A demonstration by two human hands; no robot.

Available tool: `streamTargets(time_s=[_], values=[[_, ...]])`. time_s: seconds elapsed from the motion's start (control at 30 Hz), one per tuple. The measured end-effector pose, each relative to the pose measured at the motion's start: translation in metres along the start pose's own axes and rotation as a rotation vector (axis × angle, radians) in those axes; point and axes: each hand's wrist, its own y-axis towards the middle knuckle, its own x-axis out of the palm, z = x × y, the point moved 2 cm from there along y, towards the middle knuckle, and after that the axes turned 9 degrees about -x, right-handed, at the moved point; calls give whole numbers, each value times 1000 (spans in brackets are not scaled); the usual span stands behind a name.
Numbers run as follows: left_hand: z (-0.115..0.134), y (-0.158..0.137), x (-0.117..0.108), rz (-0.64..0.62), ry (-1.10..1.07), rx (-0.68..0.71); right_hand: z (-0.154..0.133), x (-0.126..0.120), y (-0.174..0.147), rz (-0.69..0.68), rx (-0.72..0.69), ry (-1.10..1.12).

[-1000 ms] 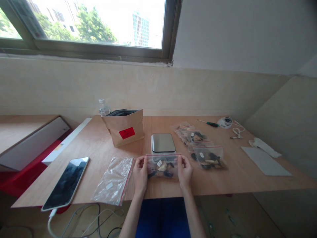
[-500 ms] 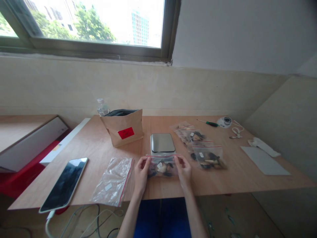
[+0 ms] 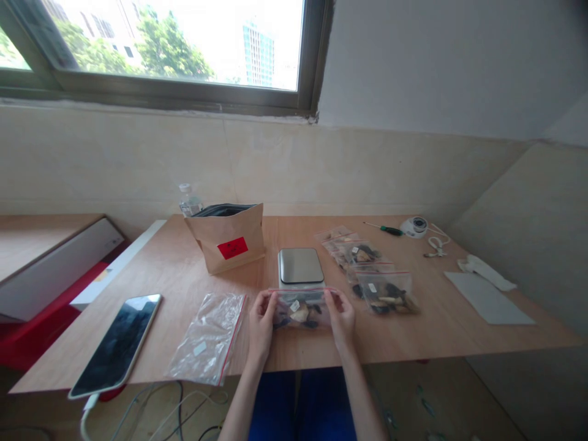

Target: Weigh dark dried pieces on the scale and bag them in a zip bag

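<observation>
A clear zip bag (image 3: 301, 312) with a red seal line is stretched between my two hands near the front of the table. Dark and pale dried pieces, perhaps mushrooms, lie inside it, with a small white label among them. My left hand (image 3: 261, 318) pinches the bag's upper left corner. At the upper right corner, my right hand (image 3: 340, 313) grips it the same way, thumb on top. Just behind the bag is a small scale (image 3: 301, 266) with a silver plate; the bag's top edge covers its front.
Left of my hands are an empty zip bag (image 3: 206, 340) and a phone (image 3: 117, 343) on a cable. A kraft pouch (image 3: 229, 242) stands open behind them, by a bottle (image 3: 188, 199). Several filled zip bags (image 3: 386, 293), a screwdriver (image 3: 390, 231), a camera (image 3: 414, 226) and a white sheet (image 3: 489, 298) lie right.
Both hands keep hold of the zip bag in nearly the same place. Its top edge looks straighter now, and the whole view has shifted slightly.
</observation>
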Motion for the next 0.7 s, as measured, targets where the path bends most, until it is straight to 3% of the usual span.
streamTargets(time_s=[0.13,0.53,0.63,0.7], values=[[1,-1,3,-86,5,-21,-1,2,-1,-119,45,44],[-3,0,-3,-49,1,-33,4,6,-3,-180,2,15],[0,-2,-4,-35,26,-24,-3,3,1,-243,-100,-72],[2,-4,-2,-58,45,-7,-18,-1,4,-272,-275,-212]])
